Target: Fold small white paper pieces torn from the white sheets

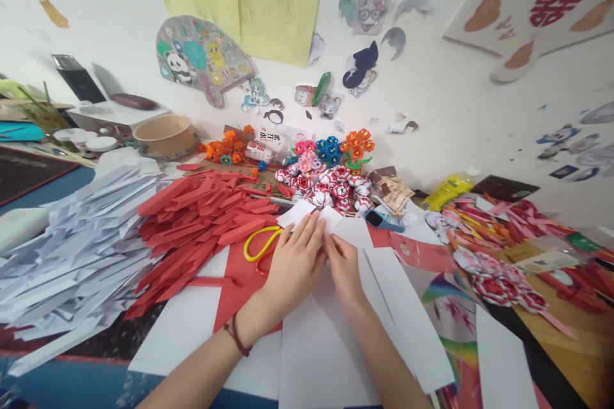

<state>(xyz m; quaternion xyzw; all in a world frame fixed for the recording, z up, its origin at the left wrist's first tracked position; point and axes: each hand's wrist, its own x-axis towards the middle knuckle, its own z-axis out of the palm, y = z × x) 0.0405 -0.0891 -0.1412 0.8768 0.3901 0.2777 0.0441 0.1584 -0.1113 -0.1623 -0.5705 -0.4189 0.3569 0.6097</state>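
My left hand [296,262] lies with its fingers stretched out over a small piece of white paper [293,211], pressing on it. Beside it, my right hand [344,262] has thumb and fingers pinched at the near edge of that paper. The paper's middle is hidden under my fingers. Partly covered by my left hand, yellow and orange loop handles [249,246], which look like scissors, rest on a red sheet [240,294]. Larger white sheets [326,345] are spread beneath both forearms.
Piles of white paper strips [86,243] and folded red strips [201,223] lie on the left. Red-and-white paper flowers [330,188] stand behind my hands, with a blue smartwatch [384,221] to their right. More flowers [503,281] and colored strips [508,217] cover the right side.
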